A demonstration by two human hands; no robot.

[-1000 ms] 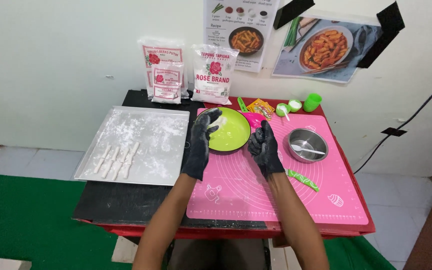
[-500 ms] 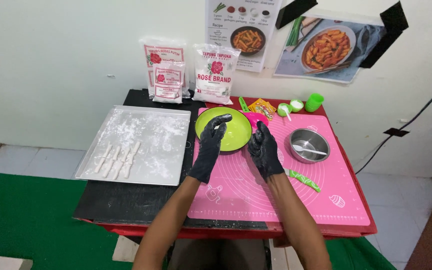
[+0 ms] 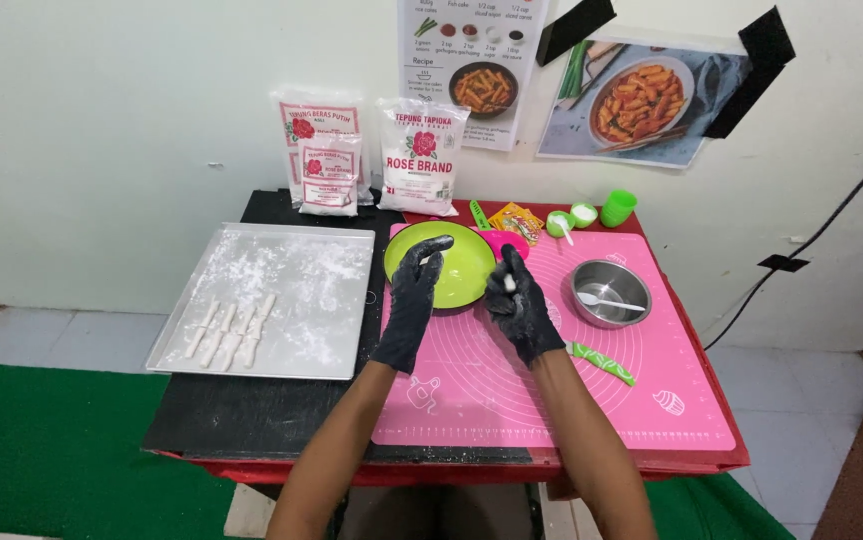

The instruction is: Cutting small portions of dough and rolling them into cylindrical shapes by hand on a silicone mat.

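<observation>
1. The person, wearing black gloves, is working over the pink silicone mat (image 3: 552, 380), which is serving here as the landmark on the desk (image 3: 252, 420).
2. The right hand (image 3: 520, 305) is hovering above the mat's far edge, its fingers (image 3: 508, 272) pinched closed around a small white piece of dough (image 3: 510, 284).
3. The left hand (image 3: 414, 300) is hanging over the mat's far left corner, at the near rim of the green bowl (image 3: 452, 262); its fingers are spread loosely open and are gripping nothing.
4. The green bowl is sitting on the mat's far left corner and is showing no dough inside that I can make out.
5. To the left of the mat a floured metal tray (image 3: 292, 300) is lying, and several finished white dough sticks (image 3: 232, 330) are resting side by side at its near left corner.
6. On the mat's right side a steel bowl (image 3: 610, 292) is holding a white spoon, and a green tool (image 3: 602, 362) is lying just nearer than it.
7. Beyond the mat, flour bags (image 3: 372, 155) are leaning against the wall, with small green cups (image 3: 592, 210) off to their right.
8. As a judgement, the shaping seems well along: a handful of sticks are already laid out, most of the tray is still bare, and the piece in the right hand is not yet rolled or placed.
</observation>
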